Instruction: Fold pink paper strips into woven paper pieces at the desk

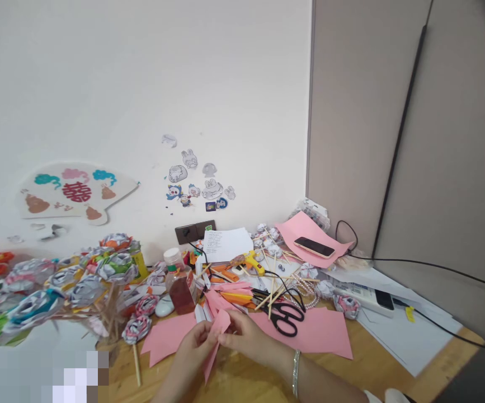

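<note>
Between my two hands, above the front of the wooden table, is a folded piece of pink paper (212, 358). My left hand (197, 342) grips it from the left, fingers closed. On its upper right, my right hand (242, 336) pinches the same paper and wears a silvery bracelet at the wrist. Flat pink sheets (326, 333) lie on both sides of my hands. Black-handled scissors (285, 320) rest on the right sheet. A bottle of reddish-brown liquid (182, 291) stands just behind my left hand.
Paper flowers (86, 288) crowd the left side. A yellow glue gun (254, 262), wooden sticks (271, 294) and a bead string (307, 291) lie behind my hands. At right are a phone (314, 247) on pink paper, white sheets (410, 336) and black cables (435, 327).
</note>
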A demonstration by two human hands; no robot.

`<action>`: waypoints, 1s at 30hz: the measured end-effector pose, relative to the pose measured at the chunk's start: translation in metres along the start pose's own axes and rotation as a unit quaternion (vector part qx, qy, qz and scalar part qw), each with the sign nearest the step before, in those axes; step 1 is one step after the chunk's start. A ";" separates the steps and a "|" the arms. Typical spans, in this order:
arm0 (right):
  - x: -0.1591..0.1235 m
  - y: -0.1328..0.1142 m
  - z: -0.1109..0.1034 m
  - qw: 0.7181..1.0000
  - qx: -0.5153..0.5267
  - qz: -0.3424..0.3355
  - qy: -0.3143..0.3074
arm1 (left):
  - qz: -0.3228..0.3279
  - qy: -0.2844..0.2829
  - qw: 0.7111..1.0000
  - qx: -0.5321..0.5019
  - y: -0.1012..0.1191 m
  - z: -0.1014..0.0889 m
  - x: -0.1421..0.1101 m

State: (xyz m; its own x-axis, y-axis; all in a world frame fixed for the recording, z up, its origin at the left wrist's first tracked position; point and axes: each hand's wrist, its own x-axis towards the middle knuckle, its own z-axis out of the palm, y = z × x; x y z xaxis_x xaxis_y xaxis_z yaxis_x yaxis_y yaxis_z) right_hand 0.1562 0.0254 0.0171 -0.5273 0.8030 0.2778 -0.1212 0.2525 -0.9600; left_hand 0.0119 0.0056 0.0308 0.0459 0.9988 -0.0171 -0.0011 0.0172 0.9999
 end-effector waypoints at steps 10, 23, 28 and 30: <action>0.002 0.001 0.000 0.999 -0.005 -0.009 0.031 | 0.051 0.005 0.996 0.074 0.011 0.005 -0.008; 0.008 0.010 -0.002 0.991 0.057 0.038 0.119 | 0.000 -0.053 0.994 0.100 -0.010 0.002 -0.001; 0.008 0.006 -0.002 0.985 0.091 0.071 0.126 | -0.040 -0.085 0.990 0.105 -0.014 0.000 0.000; 0.009 0.003 -0.002 0.984 0.096 0.075 0.132 | -0.050 -0.091 0.989 0.109 -0.012 0.000 -0.001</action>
State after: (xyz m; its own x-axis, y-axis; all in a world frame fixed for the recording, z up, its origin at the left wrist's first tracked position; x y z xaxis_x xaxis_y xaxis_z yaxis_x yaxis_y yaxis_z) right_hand 0.1531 0.0343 0.0164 -0.3177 0.9421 0.1071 -0.2286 0.0335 -0.9729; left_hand 0.0119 0.0041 0.0191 0.2142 0.9674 -0.1350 0.2268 0.0852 0.9702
